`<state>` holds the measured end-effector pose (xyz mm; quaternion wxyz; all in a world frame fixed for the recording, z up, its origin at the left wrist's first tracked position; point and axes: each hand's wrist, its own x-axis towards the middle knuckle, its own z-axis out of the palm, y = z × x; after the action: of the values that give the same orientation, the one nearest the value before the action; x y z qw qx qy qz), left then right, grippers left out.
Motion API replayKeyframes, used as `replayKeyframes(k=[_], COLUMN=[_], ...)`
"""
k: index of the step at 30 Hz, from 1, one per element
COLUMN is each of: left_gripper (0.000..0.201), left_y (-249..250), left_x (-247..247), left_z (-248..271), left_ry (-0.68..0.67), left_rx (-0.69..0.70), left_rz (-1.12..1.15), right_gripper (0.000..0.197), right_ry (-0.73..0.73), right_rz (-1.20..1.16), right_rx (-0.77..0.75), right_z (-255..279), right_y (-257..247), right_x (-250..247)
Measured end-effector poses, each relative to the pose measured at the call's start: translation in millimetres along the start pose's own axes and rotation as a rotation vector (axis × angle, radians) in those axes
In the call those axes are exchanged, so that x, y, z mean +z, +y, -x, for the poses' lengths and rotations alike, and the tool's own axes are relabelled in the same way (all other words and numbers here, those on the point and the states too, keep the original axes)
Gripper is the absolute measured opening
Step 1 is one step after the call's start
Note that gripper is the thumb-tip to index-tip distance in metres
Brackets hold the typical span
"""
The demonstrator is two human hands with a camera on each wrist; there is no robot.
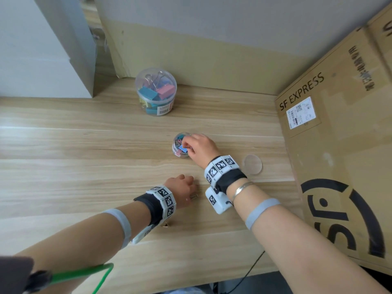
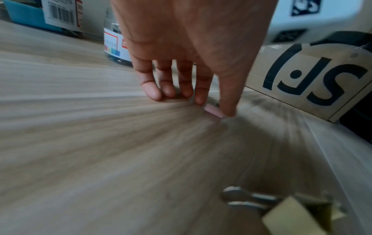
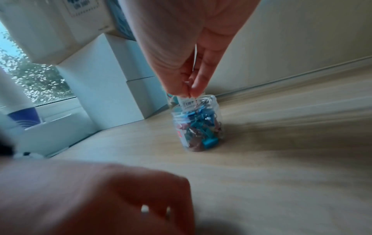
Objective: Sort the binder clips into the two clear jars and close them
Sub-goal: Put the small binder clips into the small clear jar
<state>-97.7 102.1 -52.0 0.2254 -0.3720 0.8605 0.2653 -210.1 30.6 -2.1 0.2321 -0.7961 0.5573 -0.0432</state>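
Pinching a small clip (image 3: 188,89) by its wire handles between thumb and fingertips (image 3: 198,86), right hand (image 1: 200,148) poised over the open mouth of the small clear jar (image 1: 180,146) at frame centre in the head view. Packed already with blue and pink clips, uncapped, standing upright on the wooden table (image 1: 84,145). Lying flat at centre right, just beyond the right wrist, its clear round lid (image 1: 252,164).

Reaching down at lower centre, left hand (image 1: 182,188) with thumb and index fingertips (image 2: 227,109) closed on either side of a pink clip (image 2: 212,111) flat on the table; firmly gripped or merely touched, hard to say through the blur. Resting beside that wrist, lower in frame, a yellowish clip (image 2: 289,217), seemingly untouched.

Standing at upper centre, well apart from both hands, the large clear jar (image 1: 156,92), lid on, holding big teal, pink and yellow clips. Filling the right edge, a cardboard box (image 1: 339,145) printed SF EXPRESS.
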Motion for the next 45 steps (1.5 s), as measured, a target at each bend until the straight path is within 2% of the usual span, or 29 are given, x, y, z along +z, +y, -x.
replayKeyframes(k=[2, 4, 7, 10, 12, 14, 18, 21, 23, 26, 30, 33, 36, 37, 41, 45], left_gripper=[0.042, 0.037, 0.03, 0.028, 0.027, 0.027, 0.039, 0.035, 0.03, 0.034, 0.038, 0.041, 0.047, 0.049, 0.055, 0.065], left_y=[2, 2, -10, -30, -43, -53, -60, -55, -52, -49, -48, -49, -50, -50, -53, -55], left_x=[-4, -9, -24, -43, -59, -74, -82, -72, -66, -58, -52, -49, -49, -49, -49, -49], left_z=[-1, 1, 7, 11, 9, 4, -7, -7, -4, -1, 1, 2, 1, 0, -3, -6], left_ry=[-0.016, 0.024, 0.2, 0.434, 0.562, 0.604, 0.491, 0.535, 0.565, 0.529, 0.506, 0.513, 0.513, 0.512, 0.511, 0.496], left_rx=[-0.012, -0.036, -0.038, -0.029, -0.065, -0.146, -0.269, -0.257, -0.26, -0.227, -0.214, -0.227, -0.237, -0.243, -0.261, -0.286], left_rz=[0.004, 0.027, 0.097, 0.104, 0.157, 0.206, 0.226, 0.275, 0.227, 0.109, 0.094, 0.123, 0.136, 0.139, 0.153, 0.221], right_gripper=[0.027, 0.028, 0.027, 0.023, 0.017, 0.014, 0.017, 0.034, 0.047, 0.056, 0.05, 0.027, 0.006, 0.004, 0.021, 0.005], right_ry=[-0.038, -0.046, 0.034, 0.058, 0.018, -0.095, -0.429, -0.615, -0.712, -0.836, -0.906, -0.854, -0.772, -0.744, -0.554, -0.24], right_rz=[-0.012, -0.007, -0.022, -0.028, -0.038, -0.053, -0.046, 0.038, 0.118, 0.248, 0.29, 0.363, 0.394, 0.4, 0.298, 0.08], right_rx=[0.039, 0.073, 0.126, 0.232, 0.297, 0.307, 0.106, -0.075, -0.197, -0.365, -0.473, -0.603, -0.55, -0.525, -0.374, -0.272], right_z=[-9, -13, -7, 8, 20, 31, 46, 47, 48, 51, 57, 60, 56, 52, 43, 30], right_y=[-1, 1, 8, 26, 38, 41, 17, -7, -22, -38, -48, -50, -46, -42, -10, 13], right_x=[-2, -2, -5, -5, 0, 7, 22, 38, 51, 67, 82, 91, 95, 92, 52, 11])
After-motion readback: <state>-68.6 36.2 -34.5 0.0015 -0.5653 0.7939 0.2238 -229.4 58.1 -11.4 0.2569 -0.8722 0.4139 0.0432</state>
